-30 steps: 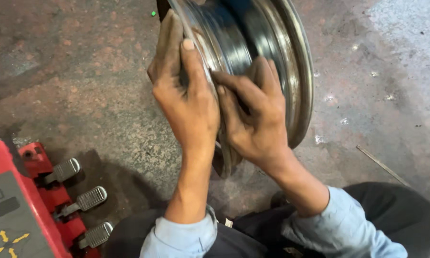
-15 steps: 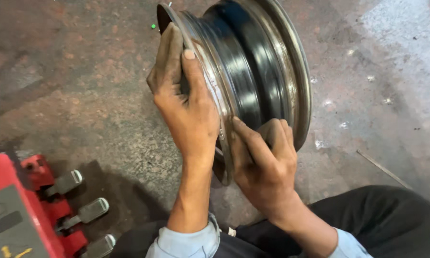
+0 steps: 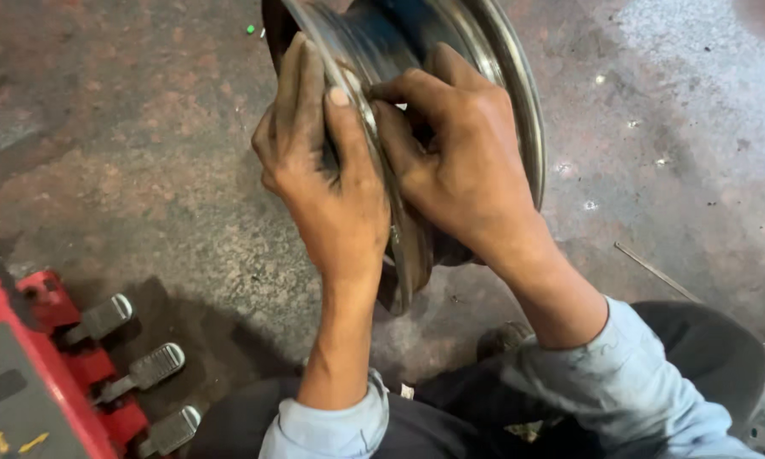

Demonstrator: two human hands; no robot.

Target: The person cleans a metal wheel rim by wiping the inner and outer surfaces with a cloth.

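A bare steel wheel rim stands upright on edge on the concrete floor, its dark barrel facing right. My left hand clasps the near flange from the left side, thumb laid along the rim's edge. My right hand lies over the barrel, fingers bent and fingertips pressed against the near flange beside my left thumb. Both hands are grimy. Whether anything small sits between the fingertips is hidden.
A red machine base with three metal foot pedals sits at the lower left. My dark-trousered legs are at the bottom. A thin metal rod lies on the floor at right. Stained concrete floor surrounds the rim.
My right hand has moved up from the rim's lower edge to the top of the barrel, next to my left thumb. The left hand has kept its hold.
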